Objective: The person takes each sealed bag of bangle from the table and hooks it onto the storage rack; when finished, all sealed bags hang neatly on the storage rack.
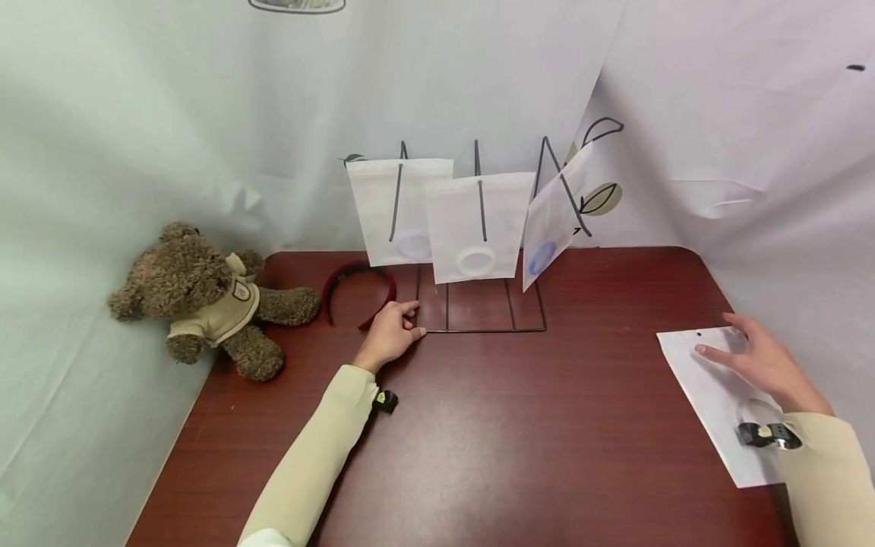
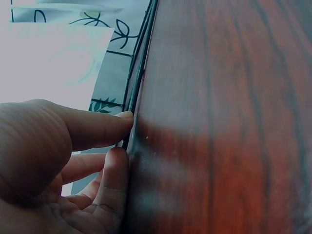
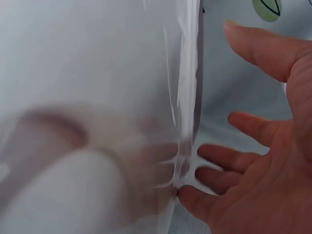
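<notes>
A black wire display rack point(image 1: 492, 331) stands at the back of the table. My left hand point(image 1: 391, 334) pinches the front left corner of its base; in the left wrist view, thumb and finger meet at the thin wire point(image 2: 138, 80). Three frosted white bags, a left one point(image 1: 390, 205), a middle one point(image 1: 475, 247) and a right one point(image 1: 555, 216), hang on the rack's hooks. Another frosted bag point(image 1: 711, 403) is at the table's right side. My right hand point(image 1: 769, 365) is over it with fingers spread, and one fingertip point(image 3: 187, 195) is right at the bag's edge.
A dark red headband point(image 1: 331, 285) lies just left of the rack, close to my left hand. A brown teddy bear point(image 1: 205, 296) in a beige top leans at the table's left edge. White printed cloth point(image 1: 478, 76) hangs behind and beside the dark red table point(image 1: 519, 441).
</notes>
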`<action>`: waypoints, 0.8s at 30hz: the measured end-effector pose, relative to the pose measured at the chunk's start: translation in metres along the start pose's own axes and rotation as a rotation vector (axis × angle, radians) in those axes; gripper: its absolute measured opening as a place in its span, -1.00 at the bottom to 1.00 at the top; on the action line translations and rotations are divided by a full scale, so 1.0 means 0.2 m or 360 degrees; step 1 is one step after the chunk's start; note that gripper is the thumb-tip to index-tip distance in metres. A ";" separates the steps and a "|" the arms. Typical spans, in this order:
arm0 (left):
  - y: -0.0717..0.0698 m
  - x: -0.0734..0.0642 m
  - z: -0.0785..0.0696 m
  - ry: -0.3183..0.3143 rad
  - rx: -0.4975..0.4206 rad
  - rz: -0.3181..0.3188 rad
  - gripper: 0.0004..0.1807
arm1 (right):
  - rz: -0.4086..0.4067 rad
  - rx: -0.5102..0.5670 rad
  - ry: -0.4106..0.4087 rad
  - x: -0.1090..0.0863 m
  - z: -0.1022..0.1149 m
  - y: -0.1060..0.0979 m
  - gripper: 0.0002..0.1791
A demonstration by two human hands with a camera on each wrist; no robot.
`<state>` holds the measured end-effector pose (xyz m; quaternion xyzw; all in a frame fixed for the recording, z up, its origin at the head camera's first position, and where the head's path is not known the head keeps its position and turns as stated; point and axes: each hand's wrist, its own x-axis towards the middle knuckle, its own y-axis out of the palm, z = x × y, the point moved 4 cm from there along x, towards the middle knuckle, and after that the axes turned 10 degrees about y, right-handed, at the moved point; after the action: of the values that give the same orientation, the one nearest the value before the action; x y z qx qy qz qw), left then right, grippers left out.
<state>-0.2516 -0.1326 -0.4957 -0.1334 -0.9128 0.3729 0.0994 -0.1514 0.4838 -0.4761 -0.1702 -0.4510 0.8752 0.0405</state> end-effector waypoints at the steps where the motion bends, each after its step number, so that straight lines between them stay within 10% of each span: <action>1: 0.00 0.00 0.00 0.0005 -0.0002 -0.0003 -0.31 | 0.0007 0.0003 0.0003 0.00 -0.01 0.00 0.19; 12: 0.00 -0.01 -0.02 0.0017 0.0007 -0.0006 -0.32 | -0.0099 -0.0248 -0.0098 0.00 -0.02 0.02 0.26; 24: 0.00 -0.01 -0.02 -0.0006 0.0006 0.0005 -0.32 | -0.0165 -0.0123 -0.0142 0.03 0.04 0.03 -0.07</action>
<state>-0.2490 -0.1299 -0.4923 -0.1340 -0.9121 0.3750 0.0974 -0.1581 0.4752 -0.4786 -0.1090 -0.4939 0.8607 0.0589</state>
